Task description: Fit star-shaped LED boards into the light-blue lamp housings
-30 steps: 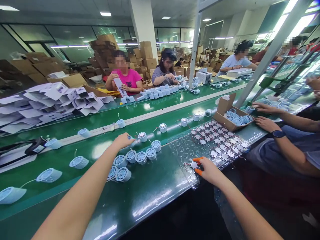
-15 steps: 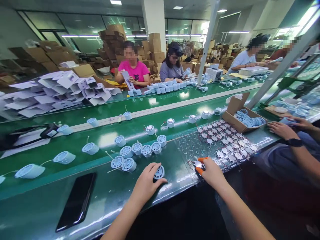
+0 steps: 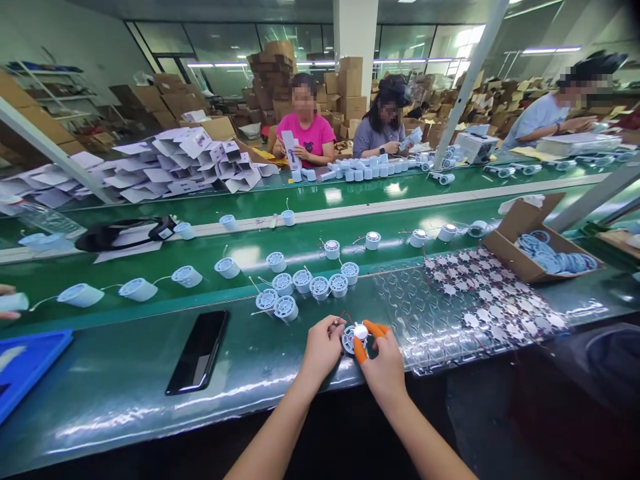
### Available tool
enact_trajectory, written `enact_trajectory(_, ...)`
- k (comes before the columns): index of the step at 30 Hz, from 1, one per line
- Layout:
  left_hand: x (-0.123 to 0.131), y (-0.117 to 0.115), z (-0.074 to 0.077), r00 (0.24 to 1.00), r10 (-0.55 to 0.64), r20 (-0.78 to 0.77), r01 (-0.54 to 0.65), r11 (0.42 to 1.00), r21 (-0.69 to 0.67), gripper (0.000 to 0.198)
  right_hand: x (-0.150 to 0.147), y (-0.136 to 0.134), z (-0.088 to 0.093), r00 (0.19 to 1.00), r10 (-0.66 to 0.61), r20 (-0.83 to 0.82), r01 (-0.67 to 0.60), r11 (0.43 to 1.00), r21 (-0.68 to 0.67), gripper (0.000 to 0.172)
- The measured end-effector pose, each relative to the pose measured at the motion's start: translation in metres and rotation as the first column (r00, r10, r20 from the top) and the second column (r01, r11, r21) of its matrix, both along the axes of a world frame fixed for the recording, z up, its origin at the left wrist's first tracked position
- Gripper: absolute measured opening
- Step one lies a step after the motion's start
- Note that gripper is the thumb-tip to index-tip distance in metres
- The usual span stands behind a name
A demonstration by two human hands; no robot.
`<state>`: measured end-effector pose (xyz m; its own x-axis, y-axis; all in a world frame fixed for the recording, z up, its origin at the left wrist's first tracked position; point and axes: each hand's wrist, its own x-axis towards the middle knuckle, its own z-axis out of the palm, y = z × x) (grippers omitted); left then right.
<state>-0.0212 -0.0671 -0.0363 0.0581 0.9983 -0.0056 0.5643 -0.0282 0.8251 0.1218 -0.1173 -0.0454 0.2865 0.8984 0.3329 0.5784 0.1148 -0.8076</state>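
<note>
On the near bench, a light blue round plastic housing (image 3: pixel 348 344) with a slotted top lies between my hands. My left hand (image 3: pixel 323 347) is closed at its left edge, thumb and fingers together; whether they also pinch the thin red wires (image 3: pixel 346 315) there, I cannot tell. My right hand (image 3: pixel 386 363), with orange finger covers, grips a small white round board (image 3: pixel 360 331) over the housing's top. Just beyond my hands stands a cluster of similar housings (image 3: pixel 320 287), some with pale wires. To the right, many white wired boards (image 3: pixel 493 293) lie on a clear dimpled sheet (image 3: pixel 400 300).
A black phone (image 3: pixel 198 353) lies left of my hands, with a blue tray (image 3: pixel 35 367) farther left. A carton (image 3: pixel 520 247) of light blue rings stands at right. More housings sit along the green belt (image 3: pixel 280 237). Co-workers sit across; another person's hand (image 3: pixel 6 300) shows at far left.
My right hand has brought the white board leftward from the sheet to the housing. My left hand has shifted from around the housing to its left edge. The view has turned left.
</note>
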Motion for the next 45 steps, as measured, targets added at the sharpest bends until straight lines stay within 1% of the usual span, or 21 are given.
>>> enact_trajectory(2,0.000,0.000,-0.007,1.000,0.020,-0.014,-0.021,0.999,-0.031,0.017,0.002,0.001,-0.002,1.000,0.010,0.021,-0.011,1.000,0.023,0.012)
enact_trajectory(4,-0.003,-0.003,-0.006,0.999,0.022,-0.039,-0.023,0.999,-0.029,0.015,0.006,0.002,-0.001,1.000,0.009,0.010,-0.009,0.999,0.033,0.017)
enact_trajectory(5,-0.005,-0.005,-0.003,0.997,0.030,-0.069,-0.029,1.000,0.004,0.015,0.008,0.003,0.001,1.000,0.003,-0.003,-0.003,0.999,0.032,0.020)
enact_trajectory(7,-0.009,-0.012,0.006,0.985,0.061,-0.159,-0.034,0.985,0.171,0.022,0.013,0.005,0.007,0.999,-0.014,-0.035,0.014,1.000,0.019,0.017)
enact_trajectory(8,-0.011,-0.016,0.012,0.977,0.069,-0.203,-0.008,0.958,0.287,0.028,0.016,0.006,0.012,0.999,-0.018,-0.050,0.019,1.000,0.005,0.015)
enact_trajectory(10,-0.015,-0.023,0.022,0.963,0.010,-0.270,0.128,0.864,0.488,0.039,0.021,0.006,0.024,0.996,0.020,-0.085,-0.023,0.999,-0.033,0.015)
enact_trajectory(11,-0.016,-0.027,0.026,0.955,-0.050,-0.292,0.207,0.816,0.540,0.043,0.023,0.006,0.031,0.991,0.076,-0.106,-0.082,0.995,-0.051,0.017)
enact_trajectory(13,-0.019,-0.030,0.031,0.934,-0.157,-0.321,0.325,0.746,0.581,0.046,0.027,0.005,0.046,0.963,0.227,-0.144,-0.239,0.969,-0.069,0.022)
enact_trajectory(15,-0.022,-0.029,0.032,0.927,-0.198,-0.319,0.358,0.721,0.593,0.043,0.029,0.003,0.057,0.927,0.346,-0.147,-0.358,0.932,-0.064,0.022)
enact_trajectory(18,-0.028,-0.023,0.030,0.933,-0.234,-0.274,0.353,0.743,0.568,0.035,0.034,0.003,0.063,0.895,0.442,-0.063,-0.444,0.895,-0.032,0.016)
enact_trajectory(21,-0.030,-0.015,0.027,0.944,-0.256,-0.210,0.329,0.794,0.511,0.031,0.040,0.006,0.054,0.867,0.492,0.082,-0.494,0.869,0.010,0.019)
enact_trajectory(23,-0.028,-0.012,0.024,0.956,-0.252,-0.149,0.292,0.840,0.456,0.029,0.044,0.009,0.045,0.847,0.493,0.200,-0.504,0.863,0.008,0.021)
enact_trajectory(26,-0.022,-0.010,0.015,0.981,-0.184,-0.066,0.196,0.916,0.351,0.025,0.046,0.013,0.037,0.799,0.477,0.366,-0.493,0.868,-0.056,0.021)
enact_trajectory(28,-0.020,-0.009,0.005,0.991,-0.126,-0.054,0.136,0.945,0.299,0.023,0.046,0.015,0.037,0.774,0.458,0.437,-0.464,0.880,-0.100,0.021)
enact_trajectory(32,-0.024,-0.010,-0.009,0.986,-0.129,-0.110,0.156,0.946,0.284,0.028,0.047,0.017,0.040,0.737,0.483,0.472,-0.470,0.869,-0.156,0.019)
enact_trajectory(34,-0.027,-0.013,-0.008,0.985,-0.085,-0.152,0.131,0.936,0.327,0.031,0.048,0.017,0.039,0.729,0.497,0.470,-0.481,0.861,-0.165,0.019)
enact_trajectory(36,-0.027,-0.018,-0.002,0.981,-0.038,-0.189,0.111,0.914,0.389,0.037,0.049,0.017,0.037,0.727,0.495,0.476,-0.482,0.862,-0.160,0.019)
enact_trajectory(37,-0.027,-0.021,0.002,0.978,-0.059,-0.202,0.138,0.905,0.402,0.041,0.049,0.017,0.036,0.728,0.490,0.479,-0.481,0.863,-0.152,0.019)
enact_trajectory(39,-0.024,-0.026,0.007,0.963,-0.186,-0.195,0.247,0.900,0.361,0.052,0.049,0.016,0.035,0.732,0.478,0.485,-0.483,0.867,-0.126,0.019)
enact_trajectory(42,-0.019,-0.030,0.005,0.932,-0.348,-0.101,0.362,0.912,0.194,0.064,0.050,0.016,0.033,0.754,0.451,0.477,-0.484,0.873,-0.060,0.018)
enact_trajectory(45,-0.014,-0.031,-0.005,0.933,-0.358,-0.029,0.359,0.927,0.111,0.065,0.051,0.017,0.031,0.770,0.439,0.463,-0.485,0.874,-0.022,0.016)
